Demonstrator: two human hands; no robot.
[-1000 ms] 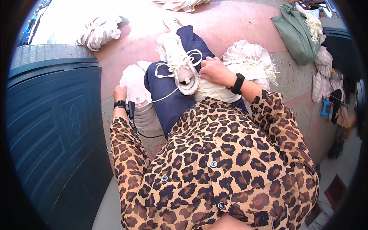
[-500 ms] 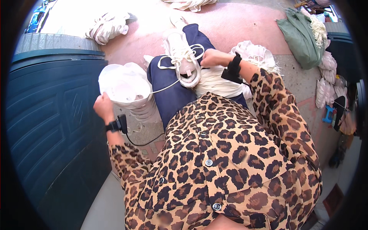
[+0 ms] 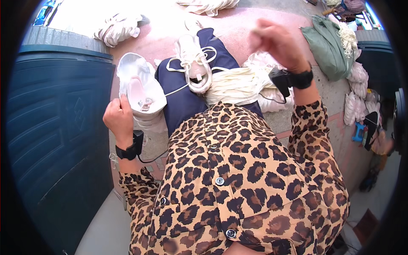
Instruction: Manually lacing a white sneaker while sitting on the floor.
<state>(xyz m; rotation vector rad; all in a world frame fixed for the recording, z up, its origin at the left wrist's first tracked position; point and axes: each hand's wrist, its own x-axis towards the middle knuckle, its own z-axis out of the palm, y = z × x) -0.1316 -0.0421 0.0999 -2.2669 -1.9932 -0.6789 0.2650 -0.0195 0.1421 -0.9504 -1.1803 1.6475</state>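
Note:
A pale pink-and-white lace-up shoe (image 3: pixel 198 70) lies along my dark-trousered legs, its white laces (image 3: pixel 187 59) in loose loops. From the shoe one strand runs straight toward my left hand (image 3: pixel 119 117), which is closed beside the rim of a white bag (image 3: pixel 154 80); against the bag the strand is lost to sight. A pink insole-shaped piece (image 3: pixel 136 90) shows inside that bag. Up and to the right of the shoe is my right hand (image 3: pixel 274 44), fingers bent and smeared by motion. A bundle of cream laces (image 3: pixel 240 85) lies across my right thigh.
A blue panelled door (image 3: pixel 59 123) stands close on my left. White bundles (image 3: pixel 117 29) lie on the pinkish floor ahead. At the right are a green sack (image 3: pixel 327 49), more pale bundles (image 3: pixel 357 108) and a blue object (image 3: pixel 359 132).
My right hand has risen away from the shoe, up and to the right. My left hand remains closed beside the bag, whose opening has changed shape and now shows the pink piece.

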